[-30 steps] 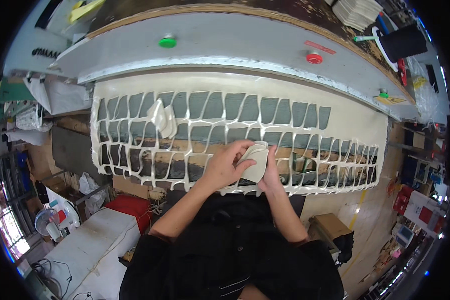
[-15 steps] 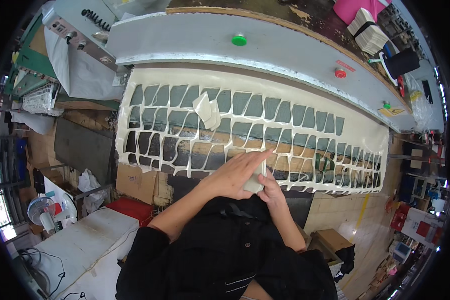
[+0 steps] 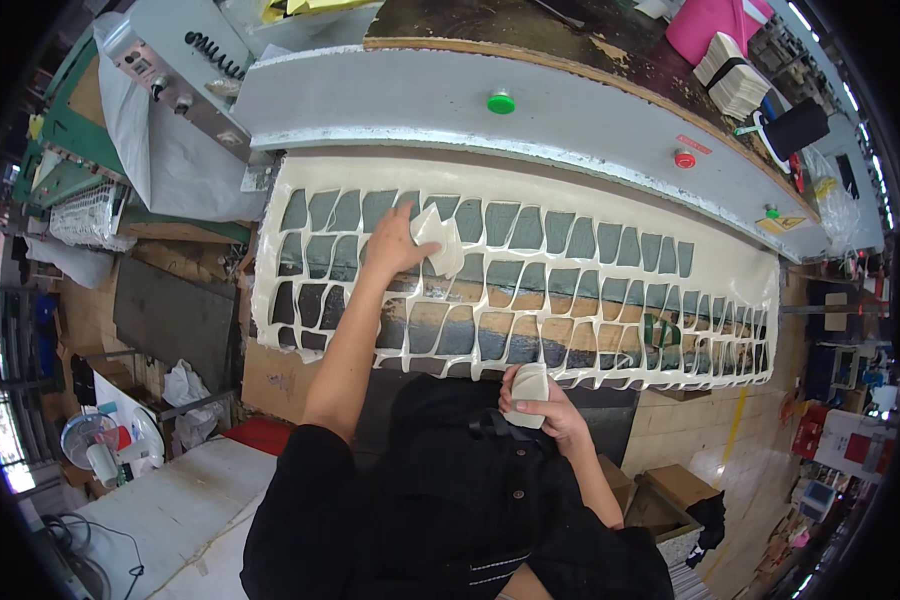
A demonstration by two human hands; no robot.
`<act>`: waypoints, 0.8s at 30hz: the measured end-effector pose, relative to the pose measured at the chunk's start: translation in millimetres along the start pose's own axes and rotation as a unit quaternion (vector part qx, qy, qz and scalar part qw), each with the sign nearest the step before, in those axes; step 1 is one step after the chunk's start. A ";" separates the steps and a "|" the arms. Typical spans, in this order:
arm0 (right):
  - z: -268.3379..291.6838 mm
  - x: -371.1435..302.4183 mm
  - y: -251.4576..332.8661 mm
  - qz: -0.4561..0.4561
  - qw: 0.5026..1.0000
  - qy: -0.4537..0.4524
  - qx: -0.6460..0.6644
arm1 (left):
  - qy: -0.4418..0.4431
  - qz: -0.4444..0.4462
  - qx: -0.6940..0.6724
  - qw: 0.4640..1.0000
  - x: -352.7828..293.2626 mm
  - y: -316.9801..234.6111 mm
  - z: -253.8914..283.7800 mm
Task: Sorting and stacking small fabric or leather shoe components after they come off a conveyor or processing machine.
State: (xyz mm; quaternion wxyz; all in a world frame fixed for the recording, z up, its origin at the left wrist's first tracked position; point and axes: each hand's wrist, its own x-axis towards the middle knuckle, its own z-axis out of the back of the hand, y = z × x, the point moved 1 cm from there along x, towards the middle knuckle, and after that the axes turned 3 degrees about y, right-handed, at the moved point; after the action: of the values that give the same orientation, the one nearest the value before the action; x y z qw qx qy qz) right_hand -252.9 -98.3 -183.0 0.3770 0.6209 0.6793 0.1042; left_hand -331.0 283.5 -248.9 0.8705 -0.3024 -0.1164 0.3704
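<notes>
Workshop, grey beam along the far edge of a cut-out cream sheet. My right hand grips a stack of cream pieces by the sheet's near edge, about mid-length. My left hand is at loose pieces toward the far left corner; can't tell if it's pinching. Step looks like pick-up; next move calls for a firm pinch.

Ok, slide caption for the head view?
Right hand holds cream pieces, left hand at others on the cut sheet.

cream pieces, cream lattice-patterned sheet
</notes>
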 end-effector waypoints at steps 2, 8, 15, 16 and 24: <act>-3.3 2.0 1.5 0.005 1.000 -0.006 0.004 | 0.024 -0.014 0.024 0.999 6.9 7.9 -4.2; -0.1 -7.9 -4.4 0.047 0.995 -0.089 0.007 | 0.054 0.004 -0.083 0.995 9.5 -9.9 -4.3; -6.3 5.3 -3.3 0.061 0.994 -0.086 0.005 | 0.076 -0.077 -0.076 0.991 14.7 -2.6 -21.1; -6.7 6.8 -3.8 0.053 0.995 -0.080 -0.017 | 0.026 -0.133 -0.031 0.990 13.3 -4.0 -21.4; -2.9 9.4 -2.9 0.051 0.995 -0.087 0.001 | 0.114 -0.097 0.044 0.988 15.5 -16.2 -19.3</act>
State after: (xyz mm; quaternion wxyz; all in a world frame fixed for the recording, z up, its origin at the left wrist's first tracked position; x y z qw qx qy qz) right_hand -256.4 -89.3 -186.4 0.4285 0.6615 0.6117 0.0682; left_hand -302.7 277.3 -254.6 0.9226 -0.2909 -0.0291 0.2518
